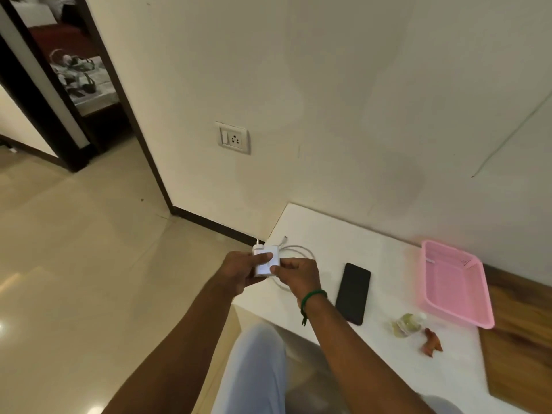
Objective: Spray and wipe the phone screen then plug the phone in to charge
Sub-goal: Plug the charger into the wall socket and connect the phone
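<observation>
Both hands hold the white charger [266, 261] at the counter's [343, 243] left edge: the left hand [239, 268] wraps its side and the right hand [298, 277] pinches its near end, with the cable [298, 249] looped on the counter behind. The phone [353, 292] lies flat, dark screen up, just right of the right wrist. The pins should probably face the wall socket [234, 138] squarely and go in straight, with slack left in the cable so the phone is not dragged.
</observation>
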